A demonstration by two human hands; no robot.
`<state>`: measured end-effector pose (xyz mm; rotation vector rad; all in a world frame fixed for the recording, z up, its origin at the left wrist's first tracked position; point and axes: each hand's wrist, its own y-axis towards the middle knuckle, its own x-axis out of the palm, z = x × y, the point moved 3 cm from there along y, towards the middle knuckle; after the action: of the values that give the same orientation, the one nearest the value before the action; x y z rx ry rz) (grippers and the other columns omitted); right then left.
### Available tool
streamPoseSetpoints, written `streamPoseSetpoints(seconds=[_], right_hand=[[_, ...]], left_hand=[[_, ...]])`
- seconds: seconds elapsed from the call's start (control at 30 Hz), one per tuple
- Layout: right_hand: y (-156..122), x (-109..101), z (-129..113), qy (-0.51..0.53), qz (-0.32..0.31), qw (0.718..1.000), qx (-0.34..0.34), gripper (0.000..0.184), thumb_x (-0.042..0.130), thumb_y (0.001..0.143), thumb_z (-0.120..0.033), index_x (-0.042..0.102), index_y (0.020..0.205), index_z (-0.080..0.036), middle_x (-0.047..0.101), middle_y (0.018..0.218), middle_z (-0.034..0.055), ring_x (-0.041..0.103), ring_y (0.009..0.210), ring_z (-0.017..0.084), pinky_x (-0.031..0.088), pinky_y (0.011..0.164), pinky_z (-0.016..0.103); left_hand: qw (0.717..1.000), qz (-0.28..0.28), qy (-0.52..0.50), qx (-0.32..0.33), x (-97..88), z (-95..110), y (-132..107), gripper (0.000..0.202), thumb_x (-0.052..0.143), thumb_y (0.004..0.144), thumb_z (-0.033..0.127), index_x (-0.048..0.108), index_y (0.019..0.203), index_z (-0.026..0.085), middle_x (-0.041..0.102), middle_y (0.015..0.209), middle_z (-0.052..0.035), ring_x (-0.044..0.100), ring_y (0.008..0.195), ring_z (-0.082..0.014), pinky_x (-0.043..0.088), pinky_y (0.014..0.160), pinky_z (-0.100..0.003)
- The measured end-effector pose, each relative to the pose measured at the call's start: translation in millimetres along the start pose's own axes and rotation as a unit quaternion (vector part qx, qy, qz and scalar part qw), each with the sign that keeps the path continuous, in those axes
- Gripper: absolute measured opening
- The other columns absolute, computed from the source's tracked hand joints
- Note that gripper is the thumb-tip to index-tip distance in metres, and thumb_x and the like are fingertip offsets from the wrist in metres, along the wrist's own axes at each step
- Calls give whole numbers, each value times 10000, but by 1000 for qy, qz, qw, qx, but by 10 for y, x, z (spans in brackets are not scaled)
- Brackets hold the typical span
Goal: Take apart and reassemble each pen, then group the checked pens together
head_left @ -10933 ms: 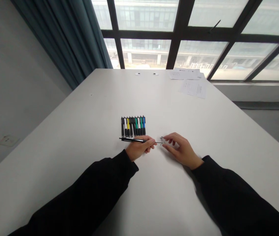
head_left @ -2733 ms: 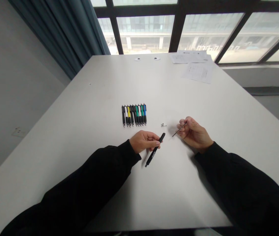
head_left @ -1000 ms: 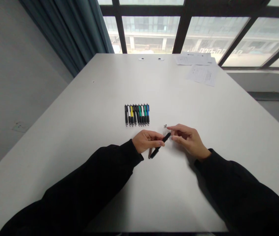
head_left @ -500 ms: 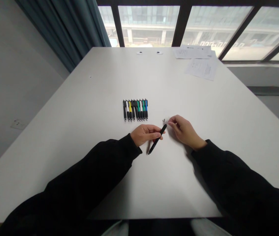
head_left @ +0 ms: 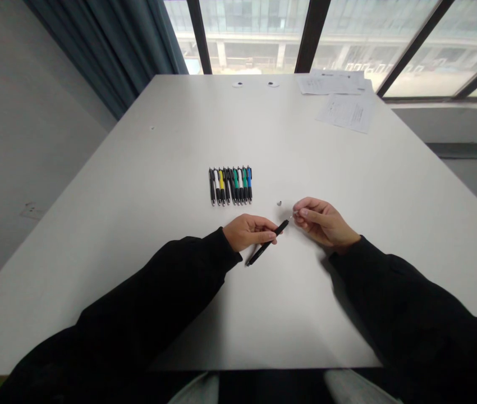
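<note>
Left hand: closed around the black pen, which is held slanted just above the table.
Right hand: thumb and forefinger are pinched on a small pale piece at the pen's upper end; its kind cannot be told.
Nearby: a tiny loose part lies just beyond the pen.
Further: a row of pens is laid side by side; papers lie well apart.

Tilted black pen gripped in left hand; right hand pinches small piece at its upper tip; row of pens mid-desk, papers at far right corner.
</note>
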<state>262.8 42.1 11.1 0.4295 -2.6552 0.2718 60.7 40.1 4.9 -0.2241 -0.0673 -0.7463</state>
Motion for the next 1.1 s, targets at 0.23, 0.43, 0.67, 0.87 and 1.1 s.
streamPoseSetpoints(seconds=[0.23,0.43,0.67,0.87,1.1], right_hand=[[30,-21,62,-16,-5,1000,4,185,801,766,-298,686,786,-155,604,652,-3,501,558,83,371,499,212],[29,-5,74,-18,-7,1000,19,216,825,734,-301,672,751,-149,599,631,-2,497,551,86,358,502,216],[35,-29,73,-14,2,1000,10,212,806,751,-312,660,742,-159,583,623,-8,479,548,88,347,500,220],[24,-27,101,-31,-19,999,20,212,805,757,-305,655,742,-156,578,613,-10,478,540,88,339,517,228],[42,-52,155,-51,-19,998,8,207,811,757,-297,651,758,-165,569,585,-25,451,517,77,289,502,226]], left_hand=[[1000,2,-7,-6,1,10,-1,486,813,699,452,733,990,72,738,788,-111,641,677,-138,474,631,-230],[1000,6,-21,-9,9,-10,7,475,821,690,447,737,966,69,733,765,-107,626,656,-127,470,623,-223],[1000,2,-24,1,16,-19,5,431,813,707,428,747,956,82,723,741,-89,598,624,-109,440,591,-206],[1000,4,-16,-8,10,-39,11,440,808,708,433,748,965,80,725,744,-91,601,627,-115,443,595,-211],[999,13,-22,-20,12,-58,3,440,817,688,435,749,935,78,727,742,-93,610,627,-120,457,611,-218]])
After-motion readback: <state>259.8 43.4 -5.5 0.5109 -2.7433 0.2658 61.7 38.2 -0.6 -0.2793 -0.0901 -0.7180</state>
